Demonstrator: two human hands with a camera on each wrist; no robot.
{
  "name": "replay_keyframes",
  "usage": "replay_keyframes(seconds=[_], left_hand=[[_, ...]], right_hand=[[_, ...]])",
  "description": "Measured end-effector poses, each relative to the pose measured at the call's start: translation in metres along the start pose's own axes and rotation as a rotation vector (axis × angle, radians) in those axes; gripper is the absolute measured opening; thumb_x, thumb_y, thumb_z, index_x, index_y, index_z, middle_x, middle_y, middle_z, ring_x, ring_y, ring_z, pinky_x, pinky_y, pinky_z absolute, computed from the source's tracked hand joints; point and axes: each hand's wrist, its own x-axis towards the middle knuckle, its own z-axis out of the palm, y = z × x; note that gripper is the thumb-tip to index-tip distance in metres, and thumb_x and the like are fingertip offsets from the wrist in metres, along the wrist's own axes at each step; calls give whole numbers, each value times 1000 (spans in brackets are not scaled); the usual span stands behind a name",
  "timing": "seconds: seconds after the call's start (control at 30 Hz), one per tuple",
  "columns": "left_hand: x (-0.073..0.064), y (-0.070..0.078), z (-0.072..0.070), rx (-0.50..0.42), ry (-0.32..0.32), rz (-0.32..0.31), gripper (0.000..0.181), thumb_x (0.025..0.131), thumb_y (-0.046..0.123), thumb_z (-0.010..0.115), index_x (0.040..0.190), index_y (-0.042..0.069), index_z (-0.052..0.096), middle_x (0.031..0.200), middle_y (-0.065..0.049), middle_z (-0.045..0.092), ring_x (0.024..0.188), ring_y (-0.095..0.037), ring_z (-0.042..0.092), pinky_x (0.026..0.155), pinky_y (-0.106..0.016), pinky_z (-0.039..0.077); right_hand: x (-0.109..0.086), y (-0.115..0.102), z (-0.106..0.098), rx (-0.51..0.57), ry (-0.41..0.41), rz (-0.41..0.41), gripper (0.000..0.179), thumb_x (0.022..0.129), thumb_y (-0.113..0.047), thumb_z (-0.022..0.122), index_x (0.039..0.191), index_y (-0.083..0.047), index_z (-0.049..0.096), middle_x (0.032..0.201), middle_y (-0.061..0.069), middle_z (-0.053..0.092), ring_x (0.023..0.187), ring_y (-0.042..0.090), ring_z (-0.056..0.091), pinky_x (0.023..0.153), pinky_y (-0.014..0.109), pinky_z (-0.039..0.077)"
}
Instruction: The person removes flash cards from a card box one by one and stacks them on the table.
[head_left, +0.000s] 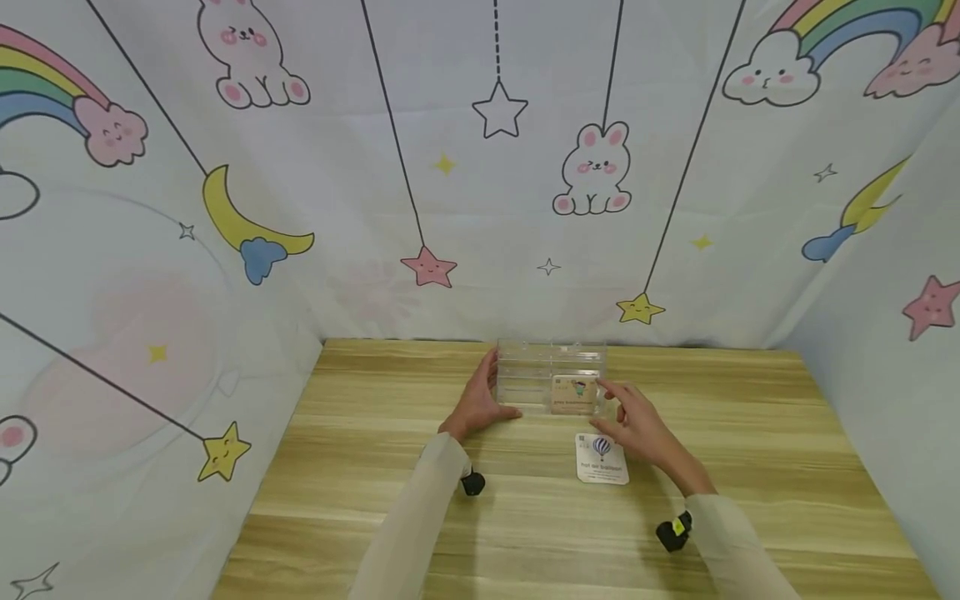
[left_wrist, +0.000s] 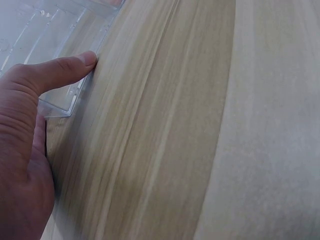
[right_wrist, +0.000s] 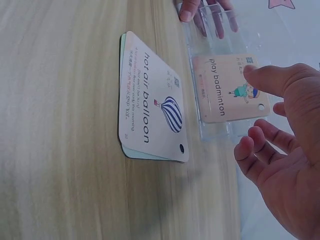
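A clear plastic rack [head_left: 525, 352] with tiers and two columns stands near the back edge of the table. My left hand [head_left: 480, 398] grips its left end, thumb [left_wrist: 75, 67] along the front edge and the other fingers round the side. A "play badminton" card [right_wrist: 217, 95] leans in the front right section of the rack. Around the rack's right end, my right hand [head_left: 636, 423] has loosely bent fingers, one at the card's upper right corner; the thumb overlaps the card in the right wrist view. A stack of cards [head_left: 602, 467] topped by "hot air balloon" lies in front.
The wood-grain table [head_left: 360, 467] meets a white printed cloth [head_left: 495, 208] behind the rack, with cloth on both sides too. Black wrist cameras [head_left: 673, 533] sit at both cuffs.
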Motion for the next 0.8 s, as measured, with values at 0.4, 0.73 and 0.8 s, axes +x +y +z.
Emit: replay_keyframes(seconds=[0.4,0.73,0.8], left_hand=[[-1,3,1,2,7,19,124,72,4,96,166,12,15,167,-16,29,151,-32,34,122,-40,33],[0,2,0,4,4,1,124,72,7,96,166,14,15,167,-15,30,151,-30,35,122,-39,34],[0,0,1,8,6,-7,125,72,8,97,166,15,15,166,-14,30,151,-29,35,122,-38,34]], right_hand=[[7,1,2,1,-13,32,72,95,-18,77,156,0,42,125,22,57,77,17,45,66,31,43],[7,1,3,8,-10,34,71,95,-18,77,155,-1,43,125,23,57,76,17,45,64,30,43],[7,1,3,11,-2,32,70,95,-18,78,154,-2,44,126,23,56,77,18,46,65,30,43]])
